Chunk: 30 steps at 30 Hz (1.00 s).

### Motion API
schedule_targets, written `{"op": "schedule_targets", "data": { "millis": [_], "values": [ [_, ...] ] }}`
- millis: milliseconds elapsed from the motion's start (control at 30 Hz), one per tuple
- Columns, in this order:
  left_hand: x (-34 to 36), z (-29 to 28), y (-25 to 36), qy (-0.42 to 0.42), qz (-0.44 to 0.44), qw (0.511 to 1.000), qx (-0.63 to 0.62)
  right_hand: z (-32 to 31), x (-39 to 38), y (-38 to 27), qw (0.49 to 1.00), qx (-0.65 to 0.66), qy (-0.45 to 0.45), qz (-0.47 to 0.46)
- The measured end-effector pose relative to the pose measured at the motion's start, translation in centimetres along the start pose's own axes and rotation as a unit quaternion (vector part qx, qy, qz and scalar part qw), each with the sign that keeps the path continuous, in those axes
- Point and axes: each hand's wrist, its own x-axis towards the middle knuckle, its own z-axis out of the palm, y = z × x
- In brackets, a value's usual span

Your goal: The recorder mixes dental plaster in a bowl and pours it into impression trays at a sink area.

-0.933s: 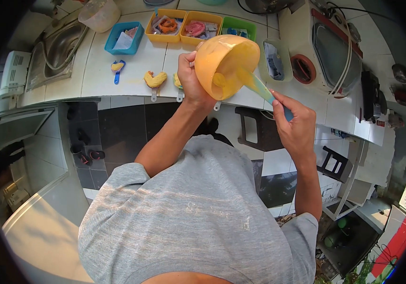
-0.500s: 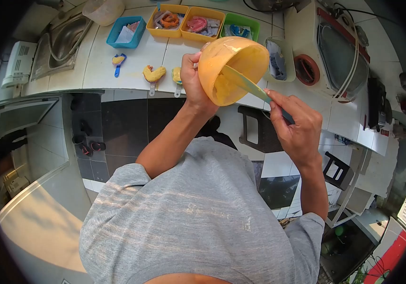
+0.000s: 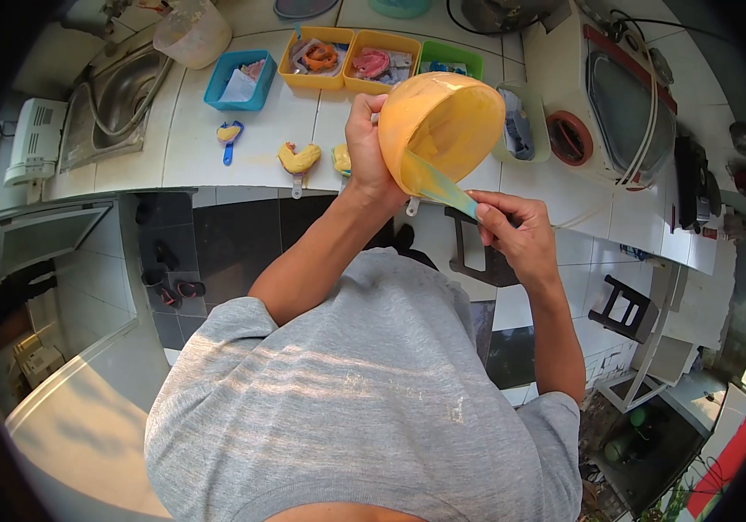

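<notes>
My left hand grips an orange rubber bowl from the left, holding it tilted with its opening facing right and toward me; yellow paste coats its inside. My right hand is closed on a teal spatula, whose blade rests inside the bowl at its lower left. On the white tiled counter lie a small blue tray with yellow paste and a metal-handled tray with yellow putty. A second putty-filled tray is partly hidden behind my left hand.
Plastic bins in blue, yellow and green line the counter's back. A steel sink stands left; a boxy machine stands right. Below are black stools and footwear.
My right hand has moved down and left with the spatula, whose blade now sits lower in the bowl. The bowl has shifted rightward in view, along with the counter's contents.
</notes>
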Motion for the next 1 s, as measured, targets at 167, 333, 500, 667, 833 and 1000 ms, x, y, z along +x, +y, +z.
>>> {"op": "schedule_targets", "data": {
  "millis": [167, 333, 500, 667, 833, 1000],
  "values": [
    [1.9, -1.8, 0.7, 0.024, 0.024, 0.999, 0.022, 2.6, 0.5, 1.1, 0.970, 0.234, 0.017, 0.064],
    [3.7, -3.2, 2.4, 0.042, 0.085, 0.996, -0.002, 2.4, 1.0, 1.4, 0.966, 0.254, 0.046, 0.032],
    [1.9, -5.2, 6.6, 0.063, 0.133, 0.989, 0.013, 1.6, 0.8, 5.6, 0.983, 0.129, 0.124, 0.046],
    [-1.7, -7.4, 9.3, 0.145, 0.182, 0.970, 0.071, 2.8, 1.2, 12.2, 0.982, 0.015, 0.177, 0.069],
    [-4.1, -9.9, 9.8, 0.170, 0.183, 0.967, 0.053, 4.9, 1.7, 15.1, 0.962, -0.139, 0.234, -0.003],
    [-5.2, -10.7, 9.7, 0.184, 0.174, 0.966, 0.052, 6.2, 1.8, 15.5, 0.934, -0.262, 0.244, -0.017]
  ]
}}
